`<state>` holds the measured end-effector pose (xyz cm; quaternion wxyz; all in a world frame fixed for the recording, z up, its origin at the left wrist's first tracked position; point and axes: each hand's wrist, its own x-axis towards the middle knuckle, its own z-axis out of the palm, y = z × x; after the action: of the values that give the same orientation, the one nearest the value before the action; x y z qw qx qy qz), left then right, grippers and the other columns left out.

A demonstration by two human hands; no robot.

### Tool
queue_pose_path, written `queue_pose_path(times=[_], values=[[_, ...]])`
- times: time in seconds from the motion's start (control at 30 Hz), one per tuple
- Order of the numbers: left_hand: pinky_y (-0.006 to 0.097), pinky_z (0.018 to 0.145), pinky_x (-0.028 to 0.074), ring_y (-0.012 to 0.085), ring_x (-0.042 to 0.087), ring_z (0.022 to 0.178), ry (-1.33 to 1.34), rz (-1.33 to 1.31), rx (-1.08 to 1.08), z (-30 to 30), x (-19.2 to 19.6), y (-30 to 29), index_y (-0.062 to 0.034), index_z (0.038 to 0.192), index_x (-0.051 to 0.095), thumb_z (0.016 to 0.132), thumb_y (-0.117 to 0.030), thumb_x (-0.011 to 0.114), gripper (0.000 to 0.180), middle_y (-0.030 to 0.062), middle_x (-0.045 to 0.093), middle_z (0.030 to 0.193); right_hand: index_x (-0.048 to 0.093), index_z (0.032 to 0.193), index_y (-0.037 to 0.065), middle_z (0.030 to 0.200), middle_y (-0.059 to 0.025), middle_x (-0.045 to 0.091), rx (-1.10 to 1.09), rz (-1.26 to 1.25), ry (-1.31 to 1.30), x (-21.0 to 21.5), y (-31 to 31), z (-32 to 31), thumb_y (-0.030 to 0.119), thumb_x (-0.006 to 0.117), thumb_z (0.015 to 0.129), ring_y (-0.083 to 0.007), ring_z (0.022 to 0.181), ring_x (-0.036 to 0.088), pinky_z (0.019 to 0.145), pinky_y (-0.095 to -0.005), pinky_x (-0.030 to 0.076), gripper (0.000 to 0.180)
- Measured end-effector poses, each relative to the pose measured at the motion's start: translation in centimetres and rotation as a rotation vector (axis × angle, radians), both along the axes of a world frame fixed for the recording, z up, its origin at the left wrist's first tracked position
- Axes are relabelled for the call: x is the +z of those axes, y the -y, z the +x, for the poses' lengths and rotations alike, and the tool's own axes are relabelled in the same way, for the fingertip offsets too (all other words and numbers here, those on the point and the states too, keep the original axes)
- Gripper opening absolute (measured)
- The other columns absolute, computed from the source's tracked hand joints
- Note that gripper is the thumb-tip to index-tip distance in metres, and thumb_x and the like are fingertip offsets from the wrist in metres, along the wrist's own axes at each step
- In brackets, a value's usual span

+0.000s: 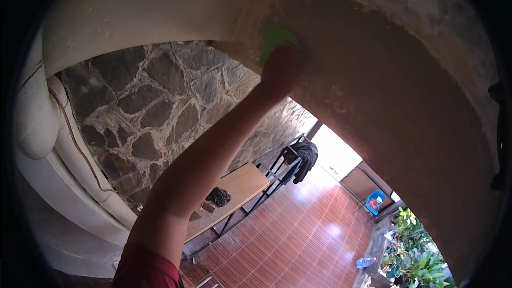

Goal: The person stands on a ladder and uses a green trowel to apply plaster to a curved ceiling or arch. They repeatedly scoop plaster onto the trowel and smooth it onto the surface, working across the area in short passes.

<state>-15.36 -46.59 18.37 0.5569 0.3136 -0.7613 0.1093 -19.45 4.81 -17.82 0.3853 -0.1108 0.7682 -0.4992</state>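
Note:
My left hand is raised overhead at the end of a bare forearm with a dark red sleeve. Its fingers are closed on a green pad-like tool, mostly covered by the hand and too dim to name more exactly. The tool lies against the underside of a curved beam, at the left end of a dark, damp-looking plaster patch. Paler, rough plaster borders this patch. My right hand is out of view.
Below stands a wooden-topped table with a crumpled black bag on it. Dark cloth hangs over a metal frame. Left are a stone wall and thick pale pipes. A blue chair, plants and a bottle are right.

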Motion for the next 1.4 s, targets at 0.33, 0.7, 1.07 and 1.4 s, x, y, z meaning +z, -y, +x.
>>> queue_pose_path(times=[0.33,0.7,1.07,1.4], values=[[0.04,0.066,0.055,0.0295,0.066,0.075,-0.063,0.191,0.026,5.8,-0.8,-2.6,0.0068,0.102,0.054,0.08,-0.005,0.05,0.025,0.0195,0.062,0.083,0.069,0.106,0.008,0.057,0.0046,0.048,0.006,0.038,-0.047,-0.4,0.9,-0.1,0.038,0.056,0.087,-0.0058,0.046,0.037,0.042,-0.0228,0.031,0.038],[0.044,0.066,0.051,0.0343,0.063,0.072,0.034,-0.218,0.089,0.4,8.1,3.4,0.0039,0.096,0.057,0.078,-0.01,0.053,0.023,0.018,0.063,0.078,0.069,0.106,0.008,0.055,0.006,0.043,-0.057,-0.006,-0.013,0.5,-0.7,-0.8,0.039,0.057,0.087,-0.0058,0.046,0.037,0.04,-0.0231,0.029,0.039],[0.041,0.059,0.055,0.0319,0.064,0.066,0.08,0.21,0.031,5.5,1.4,-4.2,0.0071,0.105,0.052,0.078,-0.007,0.052,0.03,0.0196,0.061,0.073,0.068,0.109,0.009,0.059,0.0037,0.05,0.026,0.049,0.03,-0.7,-0.2,-1.2,0.04,0.054,0.089,-0.006,0.044,0.037,0.04,-0.0221,0.03,0.04],[0.041,0.067,0.053,0.03,0.063,0.073,-0.017,-0.093,0.137,0.4,7.4,1.1,0.0011,0.087,0.061,0.077,-0.012,0.054,0.017,0.0162,0.062,0.077,0.068,0.109,0.009,0.071,0.0013,0.057,-0.006,-0.008,0.037,-1.4,-1.4,-2.0,0.035,0.054,0.088,-0.0056,0.048,0.04,0.042,-0.0217,0.031,0.036]])
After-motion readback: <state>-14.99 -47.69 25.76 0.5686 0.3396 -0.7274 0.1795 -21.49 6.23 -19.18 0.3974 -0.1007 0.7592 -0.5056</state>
